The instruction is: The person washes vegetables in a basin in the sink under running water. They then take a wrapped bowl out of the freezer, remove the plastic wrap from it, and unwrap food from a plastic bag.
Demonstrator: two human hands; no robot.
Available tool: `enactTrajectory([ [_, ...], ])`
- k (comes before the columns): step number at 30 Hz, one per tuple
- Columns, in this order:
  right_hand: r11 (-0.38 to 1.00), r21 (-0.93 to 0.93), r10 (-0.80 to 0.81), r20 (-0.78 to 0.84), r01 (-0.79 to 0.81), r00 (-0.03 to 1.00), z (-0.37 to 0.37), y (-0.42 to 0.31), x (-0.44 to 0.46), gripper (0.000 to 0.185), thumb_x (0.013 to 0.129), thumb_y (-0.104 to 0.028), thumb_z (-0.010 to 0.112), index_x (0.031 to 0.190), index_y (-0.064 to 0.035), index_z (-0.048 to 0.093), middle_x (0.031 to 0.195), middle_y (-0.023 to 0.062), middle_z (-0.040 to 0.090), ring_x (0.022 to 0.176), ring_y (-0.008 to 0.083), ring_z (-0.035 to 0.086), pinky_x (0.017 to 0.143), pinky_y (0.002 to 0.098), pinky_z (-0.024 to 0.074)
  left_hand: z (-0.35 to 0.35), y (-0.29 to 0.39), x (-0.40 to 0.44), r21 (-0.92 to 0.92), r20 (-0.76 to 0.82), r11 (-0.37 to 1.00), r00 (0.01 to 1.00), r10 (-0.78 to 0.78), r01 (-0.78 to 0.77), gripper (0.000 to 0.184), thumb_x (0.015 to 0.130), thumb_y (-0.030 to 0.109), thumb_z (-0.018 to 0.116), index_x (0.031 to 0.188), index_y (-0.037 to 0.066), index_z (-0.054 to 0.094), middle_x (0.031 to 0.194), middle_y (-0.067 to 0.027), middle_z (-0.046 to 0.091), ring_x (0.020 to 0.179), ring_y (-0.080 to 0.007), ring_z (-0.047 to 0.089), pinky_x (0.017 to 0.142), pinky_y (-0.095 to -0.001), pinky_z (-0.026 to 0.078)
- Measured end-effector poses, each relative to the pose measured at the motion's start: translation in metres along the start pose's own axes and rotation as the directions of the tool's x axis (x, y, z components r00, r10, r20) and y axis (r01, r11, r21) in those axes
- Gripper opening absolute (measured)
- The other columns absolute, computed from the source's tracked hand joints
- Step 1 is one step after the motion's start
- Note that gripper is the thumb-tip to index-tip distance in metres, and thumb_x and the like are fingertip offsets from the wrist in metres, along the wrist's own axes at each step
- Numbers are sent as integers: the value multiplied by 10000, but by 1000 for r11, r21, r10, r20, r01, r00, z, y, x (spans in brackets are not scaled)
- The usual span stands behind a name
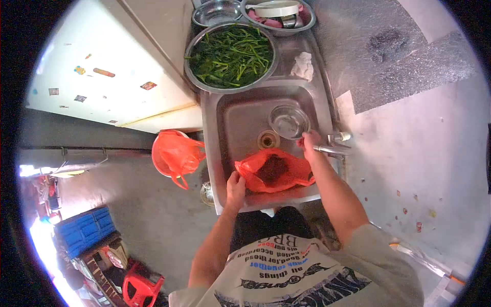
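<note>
In the head view, my right hand (310, 145) is closed on the near rim of a small metal bowl (289, 122), which is tilted inside the steel sink (240, 110). My left hand (235, 188) pinches the left edge of a red plastic bag (286, 179). The bag lies in the near part of the sink with its mouth open; something dark is inside, too shadowed to make out. Between bowl and bag, the drain (268, 139) shows. A faucet (332, 150) reaches in beside my right wrist.
Beyond the sink stands a large metal basin of green leafy vegetables (232, 56). Behind it are another metal bowl (217, 13) and a basin of items (286, 23). A crumpled white cloth or paper (303, 66) lies right. A red bag (176, 153) lines a bin at left.
</note>
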State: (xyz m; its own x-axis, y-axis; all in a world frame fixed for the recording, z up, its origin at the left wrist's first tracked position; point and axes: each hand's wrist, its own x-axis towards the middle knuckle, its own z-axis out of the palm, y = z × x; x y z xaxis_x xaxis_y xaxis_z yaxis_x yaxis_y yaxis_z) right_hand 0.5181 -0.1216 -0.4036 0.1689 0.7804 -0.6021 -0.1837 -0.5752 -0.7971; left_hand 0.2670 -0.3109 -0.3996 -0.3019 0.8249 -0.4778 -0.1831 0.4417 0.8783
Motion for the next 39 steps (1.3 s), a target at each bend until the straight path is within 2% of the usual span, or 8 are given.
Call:
enactTrajectory([
  [12, 998, 14, 56, -126, -55, 990, -2, 31, 54, 148, 761, -22, 565, 902, -13, 610, 797, 162, 632, 647, 258, 650, 516, 374, 556, -1, 50, -9, 420, 96, 860, 956, 276, -290, 436, 921, 153, 516, 1328, 11, 452, 1275, -185, 453, 1140, -305, 497, 1009, -377, 390],
  [14, 665, -729, -101, 126, 161, 987, -14, 18, 39, 232, 821, -162, 580, 983, 4, 582, 847, 173, 634, 710, 284, 652, 630, 398, 534, 3, 56, -6, 400, 136, 843, 933, 332, -359, 448, 909, 157, 543, 1324, 10, 454, 1284, -183, 442, 1144, -305, 495, 999, -376, 400],
  [17, 285, -850, -287, 365, 443, 886, -51, 37, 5, 408, 869, -332, 578, 1065, 25, 565, 1013, 239, 620, 932, 374, 611, 820, 446, 475, 16, 73, -7, 372, 192, 815, 896, 401, -444, 454, 868, 149, 606, 1280, 9, 478, 1275, -177, 454, 1142, -301, 504, 974, -370, 423],
  [23, 295, -902, -345, 207, 316, 915, -70, -2, -132, 436, 851, -308, 597, 1137, 19, 562, 1155, 281, 568, 1099, 450, 536, 952, 475, 431, 19, 71, 5, 437, 173, 801, 912, 373, -410, 311, 757, 29, 642, 1046, 10, 527, 1075, -150, 600, 1004, -276, 597, 883, -348, 479],
  [29, 461, -861, -30, 225, 213, 974, -102, 34, -128, 331, 821, -246, 620, 1015, 20, 588, 891, 246, 636, 884, 408, 615, 792, 477, 476, 11, 99, -3, 233, 17, 929, 957, 291, -287, 228, 740, -73, 541, 945, 15, 495, 1015, -120, 638, 937, -165, 589, 830, -300, 474],
  [31, 620, -731, -213, 191, 283, 958, -86, 18, -146, 281, 818, -245, 642, 920, 15, 612, 791, 171, 642, 797, 310, 634, 739, 407, 489, 6, 104, -7, 24, -11, 935, 935, 354, -354, 216, 748, -75, 528, 939, 13, 481, 1039, -113, 627, 954, -162, 569, 862, -291, 453],
  [34, 877, -444, -107, 194, 185, 975, -70, -18, -171, 258, 818, -225, 657, 921, 7, 610, 800, 92, 636, 772, 200, 611, 715, 350, 486, 1, 115, -14, -69, -60, 917, 919, 390, -394, 194, 765, -65, 497, 937, 22, 469, 1067, -142, 619, 986, -200, 566, 914, -329, 438],
  [39, 863, -397, -225, 251, 312, 941, -63, -33, -186, 174, 853, -108, 618, 985, 5, 608, 873, 34, 622, 801, 93, 567, 727, 258, 470, -1, 138, -37, -218, -80, 877, 903, 422, -429, 146, 823, -54, 441, 927, 49, 433, 1075, -206, 622, 1068, -277, 578, 983, -417, 418],
])
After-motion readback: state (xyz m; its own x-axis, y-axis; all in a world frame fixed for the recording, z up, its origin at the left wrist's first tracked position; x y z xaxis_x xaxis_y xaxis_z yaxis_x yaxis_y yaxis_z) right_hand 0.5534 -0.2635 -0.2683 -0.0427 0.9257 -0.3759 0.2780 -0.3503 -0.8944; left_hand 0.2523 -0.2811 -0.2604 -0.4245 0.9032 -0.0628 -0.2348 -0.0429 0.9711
